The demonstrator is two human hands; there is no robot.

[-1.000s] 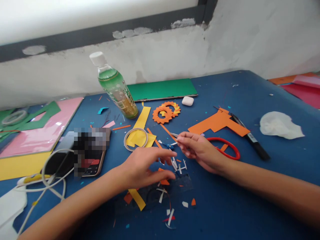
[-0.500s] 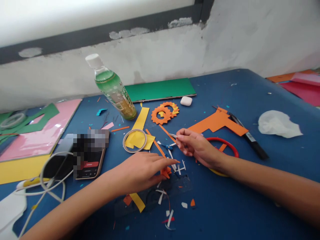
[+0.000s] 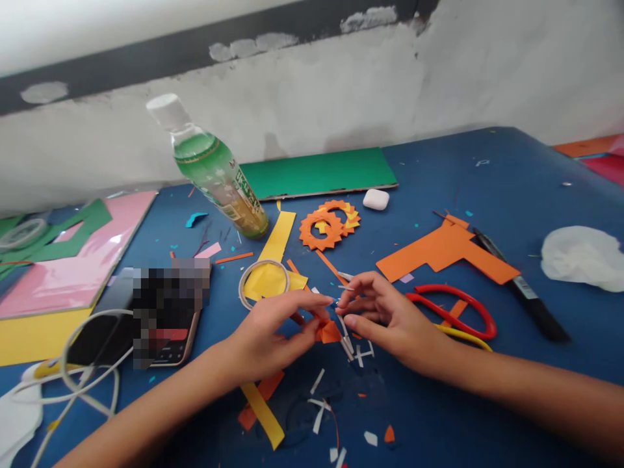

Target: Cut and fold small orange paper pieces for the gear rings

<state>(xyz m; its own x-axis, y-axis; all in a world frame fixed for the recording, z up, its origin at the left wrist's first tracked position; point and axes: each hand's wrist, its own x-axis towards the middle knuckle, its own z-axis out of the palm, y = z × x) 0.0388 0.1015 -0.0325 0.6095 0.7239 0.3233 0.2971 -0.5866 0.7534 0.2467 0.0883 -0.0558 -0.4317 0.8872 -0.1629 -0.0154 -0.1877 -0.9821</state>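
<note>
Orange paper piece [image 3: 329,333]: small, folded, just above the blue tabletop [image 3: 487,403], pinched in the fingers of your left hand [image 3: 273,331]. Your right hand [image 3: 385,318]: fingers loosely curled beside it, tips meeting your left fingertips; whether they grip anything, you cannot tell. Nearby: red scissors [image 3: 458,311] to the right, tape ring [image 3: 264,283] and green bottle [image 3: 214,170] behind, paper scraps [image 3: 319,416] in front.

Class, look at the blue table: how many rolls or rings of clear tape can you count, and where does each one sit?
2. One tape ring lies on yellow paper just beyond the left hand; another tape roll rests on green paper at the far left edge. Others may be hidden.
</note>
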